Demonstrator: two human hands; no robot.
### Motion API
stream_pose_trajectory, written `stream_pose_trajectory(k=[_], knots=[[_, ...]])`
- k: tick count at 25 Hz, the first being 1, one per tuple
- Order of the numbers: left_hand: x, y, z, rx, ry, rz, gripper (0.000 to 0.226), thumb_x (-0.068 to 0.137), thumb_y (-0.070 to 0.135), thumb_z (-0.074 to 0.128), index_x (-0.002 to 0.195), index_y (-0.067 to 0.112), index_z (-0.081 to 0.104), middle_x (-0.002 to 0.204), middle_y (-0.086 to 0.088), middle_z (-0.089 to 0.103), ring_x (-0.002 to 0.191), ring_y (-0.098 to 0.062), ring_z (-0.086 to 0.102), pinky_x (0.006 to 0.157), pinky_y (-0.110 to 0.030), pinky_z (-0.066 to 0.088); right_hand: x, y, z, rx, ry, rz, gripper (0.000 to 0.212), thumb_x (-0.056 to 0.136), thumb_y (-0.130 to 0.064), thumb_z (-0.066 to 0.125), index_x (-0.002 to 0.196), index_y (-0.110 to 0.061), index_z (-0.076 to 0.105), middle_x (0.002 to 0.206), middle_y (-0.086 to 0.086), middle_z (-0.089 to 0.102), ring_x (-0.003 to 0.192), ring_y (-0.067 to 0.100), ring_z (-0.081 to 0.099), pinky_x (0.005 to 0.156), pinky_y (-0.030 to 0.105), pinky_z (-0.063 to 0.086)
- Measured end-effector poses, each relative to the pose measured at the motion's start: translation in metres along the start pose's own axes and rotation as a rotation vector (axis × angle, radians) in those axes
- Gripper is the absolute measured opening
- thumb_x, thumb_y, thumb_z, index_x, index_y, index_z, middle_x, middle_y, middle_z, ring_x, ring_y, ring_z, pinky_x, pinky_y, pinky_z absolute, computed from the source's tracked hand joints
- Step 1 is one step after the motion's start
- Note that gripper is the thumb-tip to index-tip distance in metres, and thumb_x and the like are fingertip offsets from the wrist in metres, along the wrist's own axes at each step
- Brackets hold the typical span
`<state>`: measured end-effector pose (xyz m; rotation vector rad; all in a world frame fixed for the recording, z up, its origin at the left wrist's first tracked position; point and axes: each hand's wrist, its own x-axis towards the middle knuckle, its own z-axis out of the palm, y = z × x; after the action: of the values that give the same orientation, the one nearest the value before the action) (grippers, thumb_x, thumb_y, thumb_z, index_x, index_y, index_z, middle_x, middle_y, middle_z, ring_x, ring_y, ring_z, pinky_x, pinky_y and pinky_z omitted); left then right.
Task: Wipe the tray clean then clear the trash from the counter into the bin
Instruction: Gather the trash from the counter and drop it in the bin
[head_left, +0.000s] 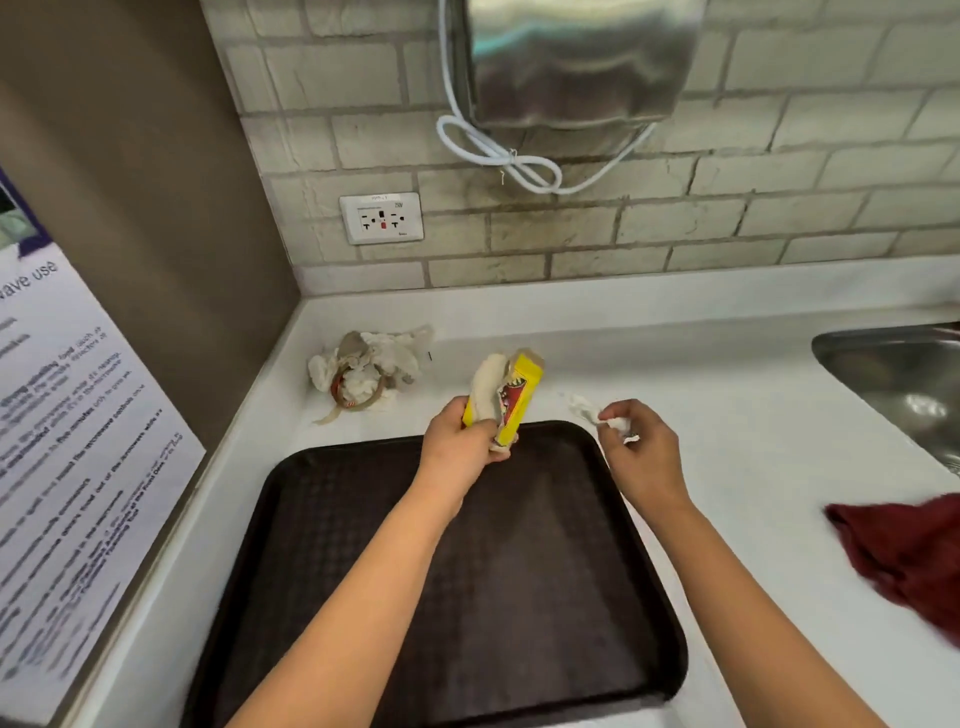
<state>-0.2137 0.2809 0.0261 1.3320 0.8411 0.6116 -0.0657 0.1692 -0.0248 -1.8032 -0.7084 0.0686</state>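
Brown tray (363, 519) lies under both hands: left hand (457, 441) grips yellow wrapper (511, 400), right hand (636, 447) pinches crumpled tissue (615, 423).

A pale brick-tile wall (675, 218) runs across 12 o'clock, with a white socket (382, 218) toward 11 and a steel dispenser (576, 62) above, a white cord (498, 156) looped beneath it. A brown side wall (130, 182) stands at 9 o'clock, bearing a printed notice (78, 441). At 3 o'clock a steel sink (904, 384) is set in the white worktop (727, 353)
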Motion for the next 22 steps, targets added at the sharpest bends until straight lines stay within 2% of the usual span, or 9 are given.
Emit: stream_pose_trajectory(k=[3, 8, 11, 14, 16, 18, 20, 22], knots=[[-0.050, -0.012, 0.018, 0.003, -0.134, 0.014, 0.019, 0.090, 0.000, 0.048, 0.092, 0.017, 0.057, 0.087, -0.007, 0.067, 0.073, -0.014, 0.069, 0.063, -0.022, 0.057, -0.053, -0.003, -0.037, 0.042, 0.063, 0.022, 0.017, 0.083, -0.001, 0.054, 0.078, -0.017, 0.057, 0.082, -0.007, 0.057, 0.067, 0.006, 0.051, 0.056, 0.005, 0.038], [-0.131, -0.049, 0.054, 0.071, -0.354, -0.101, 0.017, 0.090, 0.000, 0.048, 0.092, 0.015, 0.056, 0.084, -0.005, 0.066, 0.071, -0.013, 0.068, 0.066, -0.026, 0.056, -0.144, 0.026, -0.101, 0.066, 0.200, 0.091, 0.011, 0.070, -0.015, 0.047, 0.068, -0.025, 0.051, 0.070, -0.007, 0.054, 0.051, 0.000, 0.045, 0.048, 0.008, 0.031], [-0.167, -0.068, 0.081, 0.104, -0.470, -0.131, 0.018, 0.089, -0.002, 0.047, 0.091, 0.014, 0.056, 0.080, -0.004, 0.065, 0.066, -0.011, 0.066, 0.066, -0.028, 0.056, -0.176, 0.058, -0.141, 0.037, 0.317, 0.123, 0.009, 0.064, -0.019, 0.045, 0.065, -0.027, 0.049, 0.062, -0.012, 0.053, 0.054, 0.001, 0.044, 0.051, 0.015, 0.033], [-0.200, -0.096, 0.110, 0.137, -0.573, -0.205, 0.020, 0.087, -0.003, 0.048, 0.087, 0.016, 0.056, 0.080, -0.006, 0.064, 0.066, -0.012, 0.064, 0.058, -0.022, 0.055, -0.207, 0.099, -0.183, 0.044, 0.440, 0.155, 0.021, 0.062, -0.010, 0.044, 0.063, -0.030, 0.051, 0.061, -0.020, 0.055, 0.057, -0.001, 0.044, 0.055, 0.024, 0.036], [-0.221, -0.124, 0.130, 0.160, -0.652, -0.304, 0.023, 0.087, -0.003, 0.048, 0.084, 0.018, 0.056, 0.078, -0.006, 0.063, 0.066, -0.014, 0.061, 0.057, -0.023, 0.054, -0.227, 0.128, -0.208, 0.087, 0.524, 0.174, 0.025, 0.063, -0.012, 0.045, 0.062, -0.035, 0.055, 0.061, -0.020, 0.054, 0.058, 0.009, 0.045, 0.053, 0.034, 0.038], [-0.238, -0.158, 0.150, 0.221, -0.704, -0.404, 0.025, 0.088, -0.002, 0.049, 0.082, 0.021, 0.056, 0.074, 0.000, 0.060, 0.063, -0.009, 0.059, 0.057, -0.022, 0.052, -0.250, 0.159, -0.228, 0.139, 0.582, 0.270, 0.023, 0.062, -0.018, 0.046, 0.061, -0.038, 0.058, 0.058, -0.021, 0.054, 0.054, 0.010, 0.045, 0.050, 0.030, 0.038], [-0.248, -0.200, 0.170, 0.317, -0.685, -0.486, 0.021, 0.088, 0.003, 0.052, 0.079, 0.022, 0.057, 0.072, 0.001, 0.059, 0.065, -0.010, 0.057, 0.058, -0.023, 0.050, -0.274, 0.194, -0.241, 0.126, 0.594, 0.412, 0.017, 0.063, -0.023, 0.047, 0.061, -0.035, 0.058, 0.058, -0.018, 0.054, 0.053, 0.009, 0.045, 0.049, 0.026, 0.039], [-0.248, -0.250, 0.194, 0.436, -0.618, -0.564, 0.010, 0.082, 0.016, 0.058, 0.075, 0.023, 0.059, 0.071, 0.001, 0.058, 0.064, -0.012, 0.054, 0.056, -0.022, 0.046, -0.299, 0.243, -0.253, 0.048, 0.505, 0.619, 0.011, 0.067, -0.020, 0.053, 0.065, -0.029, 0.059, 0.063, -0.014, 0.057, 0.061, 0.016, 0.048, 0.057, 0.034, 0.045]])
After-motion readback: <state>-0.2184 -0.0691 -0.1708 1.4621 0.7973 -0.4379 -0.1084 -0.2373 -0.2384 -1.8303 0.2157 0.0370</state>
